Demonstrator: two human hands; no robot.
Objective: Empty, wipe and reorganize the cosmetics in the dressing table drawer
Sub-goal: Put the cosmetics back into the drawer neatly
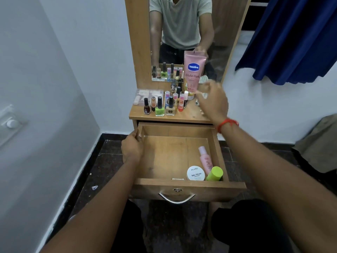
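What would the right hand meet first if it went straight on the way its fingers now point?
Probably the pink Vaseline tube standing before the mirror; the right hand points at its lower part, though blur hides the gap.

Left hand [132, 147] grips the drawer [182, 183] side; right hand [212, 101] raised, fingers bent, blurred.

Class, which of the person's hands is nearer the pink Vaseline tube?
Right. The right hand is at the base of the Vaseline tube; the left hand is lower down, gripping the left wall of the drawer.

White walls [63, 70]; dark speckled floor [102, 170] — blue curtain [291, 42] hanging right.
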